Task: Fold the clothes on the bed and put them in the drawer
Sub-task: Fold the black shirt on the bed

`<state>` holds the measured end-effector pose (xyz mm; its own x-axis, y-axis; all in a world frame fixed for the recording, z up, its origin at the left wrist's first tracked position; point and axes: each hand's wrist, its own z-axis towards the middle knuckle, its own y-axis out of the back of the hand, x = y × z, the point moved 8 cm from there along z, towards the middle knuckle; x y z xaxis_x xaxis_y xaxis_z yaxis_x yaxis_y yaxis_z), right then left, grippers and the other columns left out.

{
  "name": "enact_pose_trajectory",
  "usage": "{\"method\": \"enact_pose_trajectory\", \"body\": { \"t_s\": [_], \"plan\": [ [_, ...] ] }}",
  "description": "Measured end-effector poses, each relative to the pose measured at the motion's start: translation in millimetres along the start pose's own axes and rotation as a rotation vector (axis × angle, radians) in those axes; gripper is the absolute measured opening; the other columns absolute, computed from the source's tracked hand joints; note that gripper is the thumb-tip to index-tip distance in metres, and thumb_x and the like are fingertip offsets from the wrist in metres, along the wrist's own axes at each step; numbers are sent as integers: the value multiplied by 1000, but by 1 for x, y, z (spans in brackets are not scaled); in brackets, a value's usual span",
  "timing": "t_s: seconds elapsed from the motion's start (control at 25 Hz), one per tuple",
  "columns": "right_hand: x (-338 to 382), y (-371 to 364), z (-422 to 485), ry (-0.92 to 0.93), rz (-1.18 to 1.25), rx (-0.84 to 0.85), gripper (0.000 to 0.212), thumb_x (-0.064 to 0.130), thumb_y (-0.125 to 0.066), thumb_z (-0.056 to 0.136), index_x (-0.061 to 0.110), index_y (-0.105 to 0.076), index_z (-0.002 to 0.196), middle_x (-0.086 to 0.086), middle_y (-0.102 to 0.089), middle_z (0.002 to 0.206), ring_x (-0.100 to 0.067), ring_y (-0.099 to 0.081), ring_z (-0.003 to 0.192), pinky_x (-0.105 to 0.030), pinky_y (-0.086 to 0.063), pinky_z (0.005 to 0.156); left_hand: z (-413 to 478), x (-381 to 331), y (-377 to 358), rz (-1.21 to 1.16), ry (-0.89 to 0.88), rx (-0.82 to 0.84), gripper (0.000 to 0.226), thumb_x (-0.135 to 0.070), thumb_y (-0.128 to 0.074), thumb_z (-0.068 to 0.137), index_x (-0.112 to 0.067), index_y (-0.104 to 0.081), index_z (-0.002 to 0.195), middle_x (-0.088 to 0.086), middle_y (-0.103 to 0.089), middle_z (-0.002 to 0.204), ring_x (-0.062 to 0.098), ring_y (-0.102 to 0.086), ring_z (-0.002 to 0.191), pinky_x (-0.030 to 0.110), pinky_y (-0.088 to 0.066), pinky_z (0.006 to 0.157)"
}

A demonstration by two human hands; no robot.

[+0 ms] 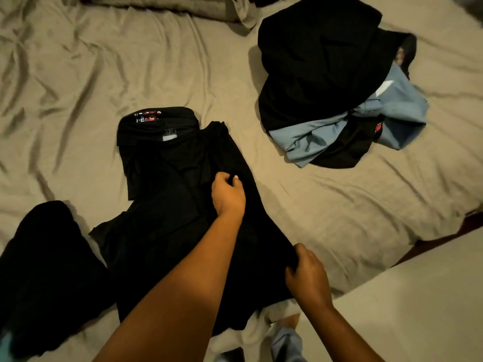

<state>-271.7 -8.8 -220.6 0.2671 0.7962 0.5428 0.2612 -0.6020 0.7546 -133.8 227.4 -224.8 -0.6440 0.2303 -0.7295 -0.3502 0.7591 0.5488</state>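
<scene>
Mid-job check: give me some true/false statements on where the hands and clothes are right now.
1. The left hand and right hand both grip the black garment. True.
2. The pile at the far right is all black. False: light-blue fabric lies in it.
3. The black garment lies on the bed sheet. True.
4. The right hand rests on the pile. False: it holds the black garment's near edge, apart from the pile.

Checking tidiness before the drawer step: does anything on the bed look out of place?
The pile at far right is an unfolded heap, a light blue garment crumpled at its near edge. Nothing looks torn.
</scene>
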Motion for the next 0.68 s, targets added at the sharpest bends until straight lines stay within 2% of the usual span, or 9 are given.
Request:
{"method": "enact_pose_trajectory", "body": {
  "t_s": [0.04,0.12,0.24,0.32,0.4,0.44,0.56,0.6,0.68],
  "plan": [
    [-1,6,-6,9,10,-21,21,10,-69,88,21,-54,97,1,-60,89,-21,-60,80,-25,-38,68,3,1,2,-93,4,1,19,-27,-56,100,-14,-58,113,8,-61,114,30,-63,102,38,-54,85],
    [3,14,-19,109,-136,-47,31,9,-74,83,23,-60,106,2,-61,90,-19,-63,78,-23,-39,61,9,3,8,-214,31,-4,14,-24,-54,101,-16,-55,112,6,-61,107,33,-64,98,44,-57,86],
    [13,-6,-45,313,-376,122,72,16,-86,66,30,-57,131,1,-58,95,-19,-63,78,-21,-39,48,12,-1,15,-154,-17,23,18,-21,-48,105,-14,-55,119,8,-60,111,24,-60,98,34,-52,83],
    [14,-29,-61,397,-442,348,88,23,-75,81,45,-27,152,-1,-52,112,-23,-62,94,-27,-52,56,15,-3,16,-76,-91,44,21,-20,-46,106,-14,-57,123,10,-61,116,23,-58,103,33,-50,88],
    [10,-48,-72,424,-443,546,83,28,-51,100,53,7,153,-3,-38,132,-28,-53,113,-38,-55,76,17,-3,13,-26,-141,76,26,-19,-48,105,-14,-57,129,11,-59,127,26,-57,115,37,-49,100],
    [9,-53,-77,429,-403,609,78,34,-44,103,55,14,151,-3,-34,136,-30,-51,114,-41,-55,81,18,-3,12,-11,-161,92,31,-20,-51,104,-14,-55,134,11,-55,135,27,-54,123,39,-46,106],
    [15,-63,-86,482,-386,682,65,61,-30,100,58,11,151,0,-36,137,-28,-60,105,-42,-56,80,3,-5,11,68,-246,187,71,-20,-68,94,-16,-31,154,8,-29,157,21,-35,141,28,-29,116],
    [15,-64,-85,472,-398,655,62,64,-23,98,56,4,153,2,-39,137,-27,-62,103,-41,-56,79,-6,-6,12,132,-294,203,80,-15,-71,92,-15,-23,157,7,-22,161,20,-30,144,24,-22,116],
    [20,-59,-78,412,-422,502,61,63,-18,94,47,-21,153,3,-48,134,-25,-66,98,-38,-57,74,-29,-4,25,249,-400,183,80,-6,-67,91,-14,-24,157,7,-18,162,23,-26,147,19,-14,116]
  ]
}}
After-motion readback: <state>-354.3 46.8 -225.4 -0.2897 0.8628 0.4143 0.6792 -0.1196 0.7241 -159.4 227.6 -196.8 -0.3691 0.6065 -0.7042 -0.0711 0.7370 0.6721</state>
